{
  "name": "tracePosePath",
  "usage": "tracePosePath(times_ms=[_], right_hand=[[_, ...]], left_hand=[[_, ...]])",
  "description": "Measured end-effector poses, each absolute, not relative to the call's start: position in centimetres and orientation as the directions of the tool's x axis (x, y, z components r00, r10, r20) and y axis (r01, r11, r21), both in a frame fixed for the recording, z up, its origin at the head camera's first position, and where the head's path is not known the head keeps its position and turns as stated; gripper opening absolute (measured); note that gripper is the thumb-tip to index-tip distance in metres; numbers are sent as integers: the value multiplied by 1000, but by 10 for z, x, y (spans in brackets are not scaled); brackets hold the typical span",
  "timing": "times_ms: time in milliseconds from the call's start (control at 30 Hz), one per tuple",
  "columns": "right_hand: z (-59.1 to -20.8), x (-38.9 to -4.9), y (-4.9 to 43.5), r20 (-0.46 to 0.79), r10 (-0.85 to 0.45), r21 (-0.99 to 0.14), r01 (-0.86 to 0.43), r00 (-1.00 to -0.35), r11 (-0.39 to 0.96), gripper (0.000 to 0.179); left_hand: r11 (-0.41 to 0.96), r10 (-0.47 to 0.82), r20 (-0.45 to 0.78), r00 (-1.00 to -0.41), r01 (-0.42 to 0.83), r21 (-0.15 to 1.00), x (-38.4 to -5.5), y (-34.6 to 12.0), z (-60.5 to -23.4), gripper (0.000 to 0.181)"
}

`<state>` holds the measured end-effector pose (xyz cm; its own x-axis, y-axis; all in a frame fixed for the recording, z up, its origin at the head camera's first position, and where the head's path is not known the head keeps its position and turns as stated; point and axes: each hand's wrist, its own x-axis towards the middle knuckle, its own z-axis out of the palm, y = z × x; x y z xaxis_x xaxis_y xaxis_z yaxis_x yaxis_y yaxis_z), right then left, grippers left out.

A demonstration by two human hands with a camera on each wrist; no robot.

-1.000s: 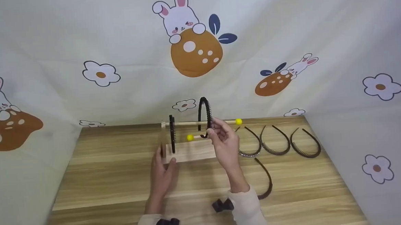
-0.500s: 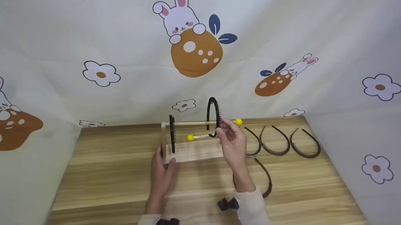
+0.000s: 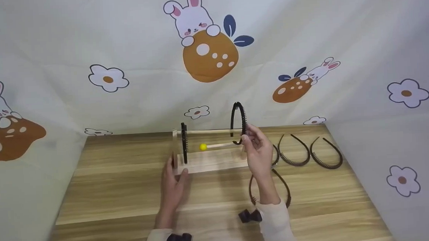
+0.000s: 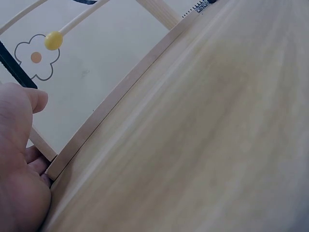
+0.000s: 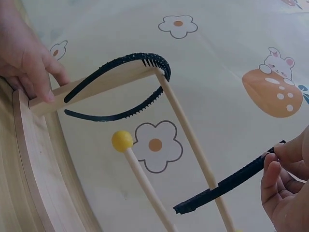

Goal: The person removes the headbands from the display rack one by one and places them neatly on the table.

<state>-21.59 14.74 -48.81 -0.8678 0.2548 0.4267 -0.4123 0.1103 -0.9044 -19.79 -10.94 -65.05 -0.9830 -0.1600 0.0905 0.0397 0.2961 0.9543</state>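
Note:
A light wooden stand [image 3: 213, 161] carries two rods, the lower one tipped with a yellow ball [image 3: 203, 147]. My left hand [image 3: 176, 188] grips the left end of its base, thumb in front. Near the left post, a black toothed headband [image 3: 185, 144] hangs on the upper rod [image 5: 188, 130]. My right hand [image 3: 259, 155] pinches another black toothed headband [image 3: 243, 115] by one side, toward the right end of that rod. In the right wrist view, this held headband [image 5: 231, 182] crosses the rod. The right hand hides the rod's right end in the head view.
On the wood-grain table [image 3: 112, 199], two dark headbands, one [image 3: 294, 151] and another [image 3: 326, 153], lie to the right. A third is partly behind my right hand. One more headband [image 3: 288, 190] lies by my right forearm. A printed curtain [image 3: 143, 102] closes the back.
My right hand has moved rightward along the upper rod with the headband. It now covers the yellow ball at that rod's end. The left hand and the stand have stayed in place.

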Motion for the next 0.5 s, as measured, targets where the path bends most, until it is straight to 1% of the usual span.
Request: tracePosePath(times_ms=[167, 500], right_hand=[[-488, -216, 154, 415, 279, -910, -401, -866, 108, 36], [-488, -218, 170, 424, 311, -904, -420, -850, 83, 35]], left_hand=[[295, -162, 89, -983, 38, 955, -198, -109, -650, 79], [305, -153, 142, -978, 90, 948, -200, -109, -650, 78]])
